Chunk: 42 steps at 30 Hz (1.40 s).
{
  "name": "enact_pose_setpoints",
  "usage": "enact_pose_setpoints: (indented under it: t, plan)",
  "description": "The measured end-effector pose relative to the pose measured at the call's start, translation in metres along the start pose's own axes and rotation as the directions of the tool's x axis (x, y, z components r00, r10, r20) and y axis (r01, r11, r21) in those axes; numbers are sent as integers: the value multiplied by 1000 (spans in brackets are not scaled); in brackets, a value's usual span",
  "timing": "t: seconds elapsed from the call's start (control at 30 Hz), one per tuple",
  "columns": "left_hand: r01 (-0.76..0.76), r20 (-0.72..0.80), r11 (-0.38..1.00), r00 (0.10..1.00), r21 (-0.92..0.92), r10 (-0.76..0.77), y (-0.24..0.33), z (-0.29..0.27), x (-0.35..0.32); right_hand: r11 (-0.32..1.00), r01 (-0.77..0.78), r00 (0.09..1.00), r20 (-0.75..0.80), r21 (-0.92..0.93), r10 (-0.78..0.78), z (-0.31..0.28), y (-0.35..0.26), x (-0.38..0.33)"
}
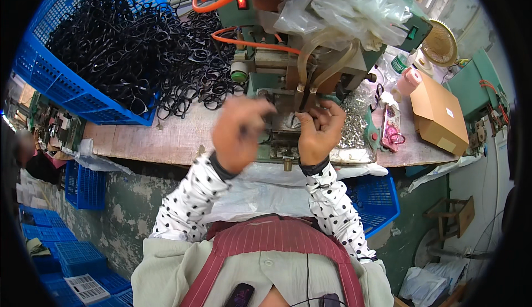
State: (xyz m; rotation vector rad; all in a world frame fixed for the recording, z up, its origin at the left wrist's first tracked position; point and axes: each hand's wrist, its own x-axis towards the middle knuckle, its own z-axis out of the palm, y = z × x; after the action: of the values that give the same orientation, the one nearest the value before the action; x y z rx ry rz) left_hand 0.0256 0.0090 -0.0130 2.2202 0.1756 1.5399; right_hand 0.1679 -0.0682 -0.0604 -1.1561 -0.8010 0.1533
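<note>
Left of the green machine (310,57), a blue crate (50,74) spills black scissor handles (138,46) over the wooden tabletop (166,135), a large stock seemingly unprocessed. The left hand (239,135), blurred, is in front of the machine; its grip cannot be told. The right hand (320,132) curls closed, pinching a small part I cannot make out at the machine's base. Right of the machine lie silvery rivets (354,121) and a cardboard box (438,116).

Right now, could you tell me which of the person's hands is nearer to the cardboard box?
Right. The right hand is at the machine, nearer the cardboard box; the left hand is further left.
</note>
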Motion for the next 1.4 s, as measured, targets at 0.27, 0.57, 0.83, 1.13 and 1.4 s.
enact_pose_setpoints:
  t: [0.27, 0.57, 0.83, 1.13, 1.4]
  plan:
    - [-286, 410, 954, 862, -94, 299, 13, 40, -32, 663, 157, 969, -16, -732, -247, -85, 34, 45]
    - [-300, 453, 947, 832, -117, 320, 7, 38, -29, 268, 192, 975, 215, -944, 58, -164, 51, 15]
    - [-344, 494, 938, 810, -38, 317, 10, 32, -28, 681, 22, 1000, 10, -732, -22, -153, 80, 32]
    - [365, -166, 705, 927, 608, -337, -197, -13, -5, 601, -114, 993, -103, -791, 53, -145, 70, 21]
    - [539, -67, 202, 438, 817, -896, -245, -10, -11, 538, 99, 981, -9, -837, -195, -150, 84, 20]
